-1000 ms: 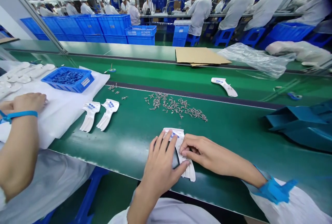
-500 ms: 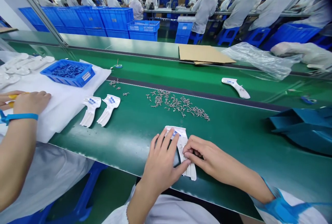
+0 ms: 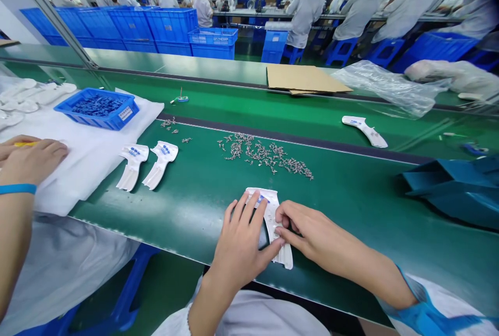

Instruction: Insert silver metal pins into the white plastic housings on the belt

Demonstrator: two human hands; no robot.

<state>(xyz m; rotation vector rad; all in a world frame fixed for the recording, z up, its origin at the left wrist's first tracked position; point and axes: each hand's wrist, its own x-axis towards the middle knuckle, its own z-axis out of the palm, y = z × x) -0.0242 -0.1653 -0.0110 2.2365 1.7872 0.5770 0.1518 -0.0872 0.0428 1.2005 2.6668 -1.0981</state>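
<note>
A white curved plastic handle shell with a blue patch near its top lies on the green bench in front of me. My left hand rests across its left side, fingers stretched out over the top and thumb reaching toward the lower part. Over the shell's right edge, my right hand is curled, index fingertip and thumb tip close to the surface with a small gap between them. Anything inside its curled fingers is hidden. Small metal pieces are scattered just beyond the shell.
Two similar shells lie left, near a blue bin of small blue parts on white sheeting. Another shell sits on the green strip beyond. A teal folded object is at right. A co-worker's hands are at far left.
My right index fingertip has lifted slightly away from the thumb. My left hand stays on the shell. The far shell has shifted right, and the co-worker's hand has moved left.
</note>
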